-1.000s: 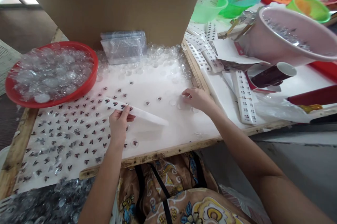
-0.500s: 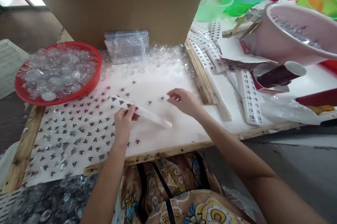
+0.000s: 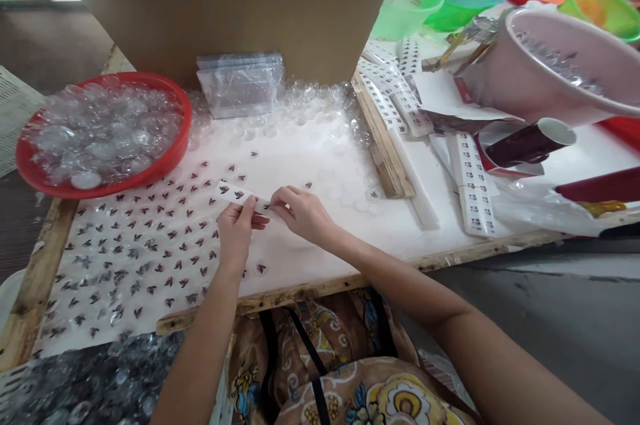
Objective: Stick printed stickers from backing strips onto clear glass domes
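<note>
The white sticker strip [image 3: 233, 193], printed with small dark red marks, lies across the front of both hands, above the middle of the tabletop [image 3: 303, 152]. Its long axis goes slantwise, from the upper left of the view down towards the lower right, so it points from the left hand to the right one. The left hand [image 3: 237, 225] has a firm grip on it: the thumb presses from above and the fingers are under the band, while a short marked end sticks out beyond them to the left. The right hand [image 3: 300, 213] comes from the other side, with its fingertips together at the strip, just beside the left thumb (a dark mark shows exactly there). Whether this right grip has closed on a sticker or only touches the band, I am not able to tell, because the fingers hide it. Of the two, the right hand is nearer to the clear unmarked discs [image 3: 345, 190], which lie to its right. The left hand is nearer to the many marked discs [image 3: 167, 254], which are spread on its left side.
</note>
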